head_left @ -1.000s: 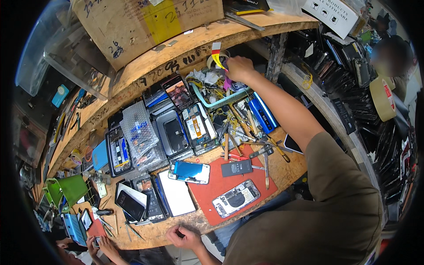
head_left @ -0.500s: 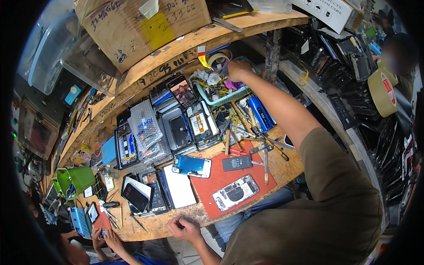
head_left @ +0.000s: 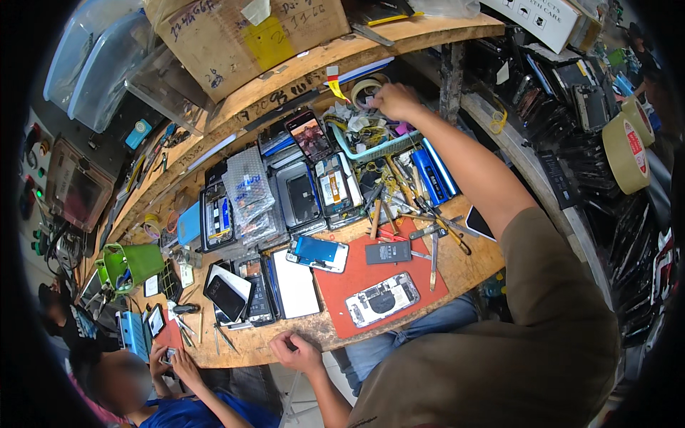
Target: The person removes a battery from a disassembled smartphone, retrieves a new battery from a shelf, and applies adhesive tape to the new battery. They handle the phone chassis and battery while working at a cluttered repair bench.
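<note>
- Wooden worktop (head_left: 467, 267), crowded with phone parts and tools, curves below a far shelf (head_left: 428, 30) carrying a cardboard box (head_left: 214, 46).
- Right hand (head_left: 394, 102) is stretched out to the far side, fingers bent, at the right side of a tape roll (head_left: 355, 94); I cannot tell whether it grips anything.
- That roll sits at the far edge of a pale blue basket (head_left: 380, 150) filled with small bits.
- Left hand (head_left: 295, 352) is loosely curled at the near edge of the worktop; whether something is inside it cannot be seen.
- Near the middle, a red mat (head_left: 332, 299) bears an opened phone (head_left: 382, 299) and a dark battery (head_left: 387, 252) beyond it.
- A white pad (head_left: 296, 289) lies left of the mat.
- Left of the basket, a lit phone (head_left: 309, 137) leans.
- At the near left, a co-worker's hands (head_left: 187, 367) hold a small object.
</note>
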A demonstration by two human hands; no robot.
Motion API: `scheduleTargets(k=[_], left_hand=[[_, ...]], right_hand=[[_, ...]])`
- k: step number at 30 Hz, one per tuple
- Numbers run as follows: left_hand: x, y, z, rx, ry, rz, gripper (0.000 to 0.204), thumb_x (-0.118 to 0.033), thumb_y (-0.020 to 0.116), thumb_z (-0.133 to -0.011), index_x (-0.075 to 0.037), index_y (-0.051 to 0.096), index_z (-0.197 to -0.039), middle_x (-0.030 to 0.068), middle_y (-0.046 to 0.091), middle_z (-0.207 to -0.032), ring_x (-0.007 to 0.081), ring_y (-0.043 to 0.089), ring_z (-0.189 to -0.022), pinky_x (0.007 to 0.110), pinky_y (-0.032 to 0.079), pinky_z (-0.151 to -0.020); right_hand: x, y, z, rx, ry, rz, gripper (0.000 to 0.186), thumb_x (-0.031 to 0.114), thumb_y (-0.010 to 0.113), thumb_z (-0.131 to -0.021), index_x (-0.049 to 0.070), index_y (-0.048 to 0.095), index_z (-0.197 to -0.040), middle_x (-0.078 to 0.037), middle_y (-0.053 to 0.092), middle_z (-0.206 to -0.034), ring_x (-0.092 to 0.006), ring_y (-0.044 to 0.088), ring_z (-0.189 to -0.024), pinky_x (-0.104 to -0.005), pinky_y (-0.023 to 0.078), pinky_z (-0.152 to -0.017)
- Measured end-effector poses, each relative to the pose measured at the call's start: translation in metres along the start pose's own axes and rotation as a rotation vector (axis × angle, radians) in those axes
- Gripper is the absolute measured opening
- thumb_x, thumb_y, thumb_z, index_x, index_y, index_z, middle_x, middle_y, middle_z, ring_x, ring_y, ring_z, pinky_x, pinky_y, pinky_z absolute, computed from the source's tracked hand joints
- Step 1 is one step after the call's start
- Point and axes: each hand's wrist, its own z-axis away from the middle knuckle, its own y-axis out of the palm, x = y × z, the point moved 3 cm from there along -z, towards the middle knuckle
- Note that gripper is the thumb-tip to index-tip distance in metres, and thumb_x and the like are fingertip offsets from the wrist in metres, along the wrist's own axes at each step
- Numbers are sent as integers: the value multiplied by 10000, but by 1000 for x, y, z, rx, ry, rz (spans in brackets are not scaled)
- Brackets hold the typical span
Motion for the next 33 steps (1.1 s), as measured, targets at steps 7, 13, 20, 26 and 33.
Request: scheduleTargets(k=[7,13,20,26,33], left_hand=[[2,1,1,13,-17,-17,46,4,553,-809,16,588,-837,102,520,-820,250,516,-715,359,416,-623],[7,1,2,10,-13,-17,57,9,549,-808,9,597,-839,104,548,-839,255,540,-718,353,437,-614],[-14,0,-10,-21,-116,193,67,19,547,-851,18,592,-901,91,560,-880,210,540,-797,333,449,-723],[-105,64,-56,401,-111,667,86,-1,599,-966,25,613,-1047,67,622,-980,126,589,-856,280,491,-808],[-196,136,-70,736,-466,1274,299,-154,634,-1020,41,600,-1244,102,693,-986,123,656,-792,265,582,-726]], right_hand=[[-8,-18,-21,-189,134,-482,254,319,677,-907,88,759,-976,-183,743,-946,-404,709,-942,-458,562,-865],[-2,-12,-16,-159,-6,-468,147,62,655,-953,-22,676,-1071,-105,709,-844,-151,672,-676,-296,557,-609],[31,-22,60,69,0,-1012,172,58,611,-992,-36,637,-1133,-96,704,-899,-138,670,-704,-271,553,-614],[74,-22,165,179,-99,-1151,161,97,616,-1010,-35,632,-1102,-90,701,-888,-132,679,-691,-258,556,-585],[95,4,253,261,-63,-1192,91,58,601,-1011,-24,605,-1049,-59,696,-854,-88,659,-666,-253,540,-550]])
